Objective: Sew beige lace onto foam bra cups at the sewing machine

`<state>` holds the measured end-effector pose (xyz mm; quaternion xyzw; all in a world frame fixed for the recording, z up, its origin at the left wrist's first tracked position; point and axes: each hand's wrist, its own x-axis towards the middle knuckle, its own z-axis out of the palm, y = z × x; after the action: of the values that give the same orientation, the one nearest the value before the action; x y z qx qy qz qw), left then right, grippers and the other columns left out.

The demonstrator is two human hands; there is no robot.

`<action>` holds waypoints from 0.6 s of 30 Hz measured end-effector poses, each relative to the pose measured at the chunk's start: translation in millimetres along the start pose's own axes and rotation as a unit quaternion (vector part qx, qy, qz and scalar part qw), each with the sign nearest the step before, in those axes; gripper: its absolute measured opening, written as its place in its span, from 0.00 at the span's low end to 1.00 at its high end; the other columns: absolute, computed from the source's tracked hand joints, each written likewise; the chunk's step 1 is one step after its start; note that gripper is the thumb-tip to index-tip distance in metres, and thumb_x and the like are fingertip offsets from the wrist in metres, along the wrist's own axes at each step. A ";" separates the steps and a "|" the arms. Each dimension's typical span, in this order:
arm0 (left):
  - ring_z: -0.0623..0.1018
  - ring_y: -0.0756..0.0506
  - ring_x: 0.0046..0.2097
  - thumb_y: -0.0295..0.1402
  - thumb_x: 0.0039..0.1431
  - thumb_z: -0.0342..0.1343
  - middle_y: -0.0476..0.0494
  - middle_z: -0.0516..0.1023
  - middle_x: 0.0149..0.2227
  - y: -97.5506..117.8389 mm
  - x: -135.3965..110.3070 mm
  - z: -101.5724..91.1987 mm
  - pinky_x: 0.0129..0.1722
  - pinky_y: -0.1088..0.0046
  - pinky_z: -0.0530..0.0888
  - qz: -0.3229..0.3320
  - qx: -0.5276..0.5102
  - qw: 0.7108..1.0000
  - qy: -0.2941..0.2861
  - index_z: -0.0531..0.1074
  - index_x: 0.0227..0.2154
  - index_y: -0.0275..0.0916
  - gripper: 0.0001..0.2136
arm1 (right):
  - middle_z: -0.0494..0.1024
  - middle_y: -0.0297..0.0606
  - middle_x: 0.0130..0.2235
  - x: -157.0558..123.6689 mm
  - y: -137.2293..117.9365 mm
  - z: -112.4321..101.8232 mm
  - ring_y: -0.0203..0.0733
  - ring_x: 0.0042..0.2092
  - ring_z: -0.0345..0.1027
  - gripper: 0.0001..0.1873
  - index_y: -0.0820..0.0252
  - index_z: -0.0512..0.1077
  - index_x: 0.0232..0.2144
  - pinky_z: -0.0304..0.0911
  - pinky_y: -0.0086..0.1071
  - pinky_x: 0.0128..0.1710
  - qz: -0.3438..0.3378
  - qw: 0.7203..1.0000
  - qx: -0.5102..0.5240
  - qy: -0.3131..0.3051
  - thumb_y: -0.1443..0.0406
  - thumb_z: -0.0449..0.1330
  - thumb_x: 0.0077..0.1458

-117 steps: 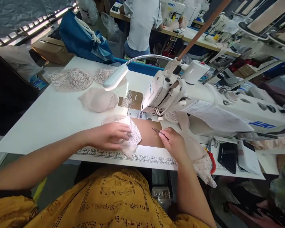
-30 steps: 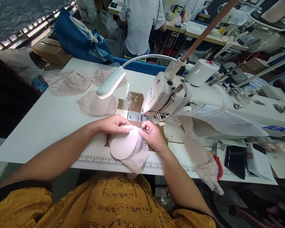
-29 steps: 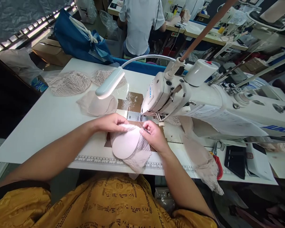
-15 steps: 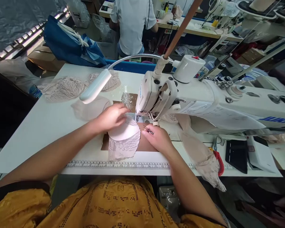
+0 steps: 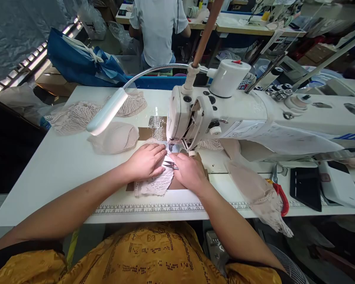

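Observation:
Near the presser foot of the white sewing machine [image 5: 254,114], a pale lace piece [image 5: 153,187] lies on a brown board [image 5: 177,184]. My left hand [image 5: 146,161] rests on the lace with its fingers laid out flat, left of the needle. Just right of it, my right hand [image 5: 189,171] is closed around thread snips [image 5: 170,165], their blades pointing left over the lace. The fingertips of my right hand touch the fabric edge close to the presser foot. Part of the lace is hidden beneath my left hand.
A lamp head [image 5: 106,112] hangs over the table's left side, above sheer cup-shaped fabric [image 5: 115,138] and lace pieces [image 5: 77,116]. On the right lie beige fabric [image 5: 251,185], red-handled scissors [image 5: 281,199] and a black phone-like slab [image 5: 306,189]. A co-worker [image 5: 158,31] sits ahead.
My left hand has come down flat onto the lace and moved right. My right hand has shifted left to the fabric edge, still holding the snips. The camera view has shifted slightly.

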<state>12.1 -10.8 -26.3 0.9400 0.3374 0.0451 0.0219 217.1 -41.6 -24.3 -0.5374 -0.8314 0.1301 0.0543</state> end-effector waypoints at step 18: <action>0.68 0.35 0.61 0.34 0.65 0.45 0.31 0.69 0.60 -17.0 4.3 -5.5 0.62 0.51 0.59 0.081 -0.035 0.996 0.000 0.66 0.59 0.30 0.22 | 0.79 0.39 0.44 -2.2 1.1 -1.6 0.46 0.42 0.73 0.25 0.55 0.72 0.55 0.62 0.34 0.37 0.025 1.000 0.018 -0.005 0.69 0.53 0.55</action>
<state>4.1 5.1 -21.8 0.9629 0.2584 0.0583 0.0515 219.3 -43.0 -23.0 -0.5564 -0.8155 0.1490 0.0559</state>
